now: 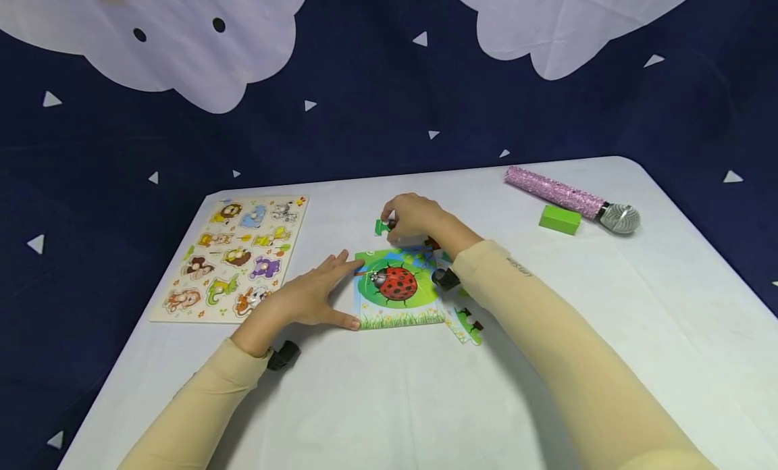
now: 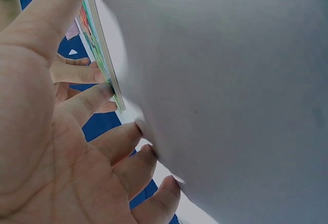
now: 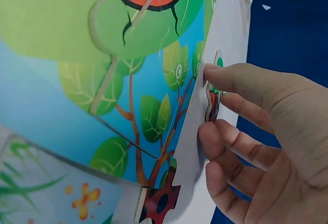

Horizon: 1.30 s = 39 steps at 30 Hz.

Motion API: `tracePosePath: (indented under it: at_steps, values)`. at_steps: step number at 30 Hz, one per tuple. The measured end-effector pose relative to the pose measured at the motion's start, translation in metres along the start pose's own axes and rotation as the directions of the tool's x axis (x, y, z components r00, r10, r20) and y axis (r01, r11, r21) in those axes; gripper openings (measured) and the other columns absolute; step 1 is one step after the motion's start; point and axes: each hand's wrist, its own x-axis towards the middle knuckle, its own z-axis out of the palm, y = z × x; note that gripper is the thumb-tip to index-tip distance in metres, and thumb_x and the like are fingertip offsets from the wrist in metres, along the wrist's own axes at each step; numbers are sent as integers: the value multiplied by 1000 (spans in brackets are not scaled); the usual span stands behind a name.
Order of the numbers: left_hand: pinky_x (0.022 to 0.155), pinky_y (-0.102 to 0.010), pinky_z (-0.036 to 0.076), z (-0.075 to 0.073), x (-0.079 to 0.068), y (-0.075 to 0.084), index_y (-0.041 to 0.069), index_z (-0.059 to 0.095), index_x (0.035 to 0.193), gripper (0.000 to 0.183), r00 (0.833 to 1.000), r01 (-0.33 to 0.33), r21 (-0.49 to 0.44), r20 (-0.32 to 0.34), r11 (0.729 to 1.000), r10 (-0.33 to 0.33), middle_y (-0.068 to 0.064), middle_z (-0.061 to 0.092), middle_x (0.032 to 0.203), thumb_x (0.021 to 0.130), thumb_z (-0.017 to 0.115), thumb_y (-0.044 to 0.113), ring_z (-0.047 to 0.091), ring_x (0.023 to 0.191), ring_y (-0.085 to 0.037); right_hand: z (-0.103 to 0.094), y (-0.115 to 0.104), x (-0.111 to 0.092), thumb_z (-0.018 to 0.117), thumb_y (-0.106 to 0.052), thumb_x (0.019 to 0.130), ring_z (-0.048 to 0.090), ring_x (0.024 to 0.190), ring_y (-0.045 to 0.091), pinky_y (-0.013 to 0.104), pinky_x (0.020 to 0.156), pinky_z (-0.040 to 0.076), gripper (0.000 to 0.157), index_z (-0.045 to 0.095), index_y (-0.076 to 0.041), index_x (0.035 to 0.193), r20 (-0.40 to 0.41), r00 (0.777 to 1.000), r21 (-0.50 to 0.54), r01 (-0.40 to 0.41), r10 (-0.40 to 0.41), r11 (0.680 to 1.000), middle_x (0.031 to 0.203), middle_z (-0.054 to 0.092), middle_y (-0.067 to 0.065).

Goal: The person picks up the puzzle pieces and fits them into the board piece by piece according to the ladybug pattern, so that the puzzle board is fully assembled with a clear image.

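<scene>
Head: puzzle (image 1: 398,284) sits mid-table, nearer the table (image 1: 340,402)'s back edge than its front. Our left hand (image 1: 313,294) has its fingers spread, thumb at the puzzle's front left corner, index along its left edge. Our right hand (image 1: 416,217) pinches a green-and-dark piece (image 1: 381,227) just past the puzzle's back edge. Loose pieces (image 1: 468,325) lie off its right edge, partly under our forearm. Animal board (image 1: 234,318) is along the table's left edge; mic (image 1: 556,190) and block (image 1: 560,219) toward the back right corner. Print (image 1: 519,267) on the right sleeve: too small to read. No brand legible on the mic.

Left wrist: our fingers are loosely extended, not wrapped round anything; index tip at a puzzle corner. Best use of it, we think: a light brace so the puzzle can't slide.

Right wrist: thumb and fingers grip the piece by its edges. We'd turn it so its picture lines up before lowering, press flat, not at a slant. Seams show in the puzzle. Red-black piece (image 3: 160,203) is by its back right corner; can't tell if touching. We'd avoid knocking it. No lettering here.
</scene>
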Motion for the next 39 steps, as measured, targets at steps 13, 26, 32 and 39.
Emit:
tracePosePath:
  at_steps: [13, 26, 32, 39]
  values:
    - [134, -68, 18, 1, -1, 1, 25, 24, 173, 118, 1000, 8, -6, 9, 1000, -8, -15, 6, 182, 81, 90, 57, 7, 168, -43, 3, 1, 5, 85, -30, 94, 64, 130, 31, 58, 115, 50, 43, 74, -20, 135, 30, 999, 7, 24, -24, 1000, 136, 72, 8]
    - [134, -68, 18, 1, -3, 0, 24, 25, 173, 118, 1000, 8, -8, 2, 1000, -8, -15, 7, 182, 80, 91, 56, 9, 168, -43, 1, 0, 6, 87, -21, 92, 62, 135, 30, 52, 118, 50, 47, 74, -16, 137, 27, 997, 63, 66, -68, 996, 143, 69, 10]
    - [133, -68, 18, 0, -3, -1, 25, 25, 173, 118, 1000, 6, -6, -5, 1000, -6, -16, 7, 182, 80, 91, 57, 9, 168, -43, 0, 0, 8, 87, -22, 93, 63, 132, 29, 48, 117, 52, 48, 74, -15, 138, 32, 995, 40, 96, -98, 995, 139, 71, 9]
    - [134, -67, 17, 0, -2, -2, 25, 24, 173, 118, 1000, 0, -4, -3, 1000, 0, -15, 6, 182, 81, 90, 57, 8, 168, -42, 0, 5, 10, 87, -22, 93, 63, 126, 28, 46, 114, 53, 48, 73, -15, 139, 36, 996, 60, 77, -79, 995, 132, 71, 9]
